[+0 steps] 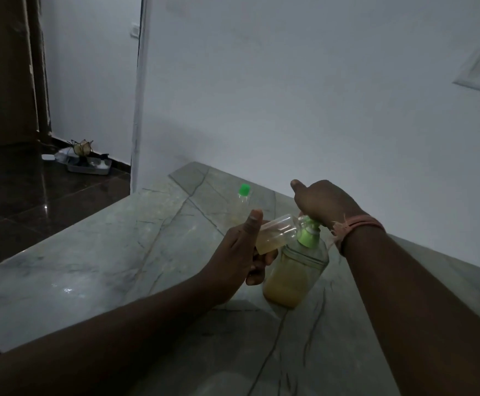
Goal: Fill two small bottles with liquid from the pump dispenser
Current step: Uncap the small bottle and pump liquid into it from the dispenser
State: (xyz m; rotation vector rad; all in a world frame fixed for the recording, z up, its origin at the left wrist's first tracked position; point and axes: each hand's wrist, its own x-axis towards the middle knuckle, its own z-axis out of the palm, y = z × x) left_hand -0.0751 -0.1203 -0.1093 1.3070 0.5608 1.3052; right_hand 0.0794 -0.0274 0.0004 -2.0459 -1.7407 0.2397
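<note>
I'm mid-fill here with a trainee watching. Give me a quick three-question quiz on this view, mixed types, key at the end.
1. True or false: the small bottle in the left hand is held upright.
2. Which hand rests on the pump dispenser's green head? A) left hand B) right hand C) neither
3. What colour is the cap of the second bottle standing farther back on the marble counter?

Key: 1. False, it is tilted, mouth toward the nozzle. 2. B. 3. Green.
</note>
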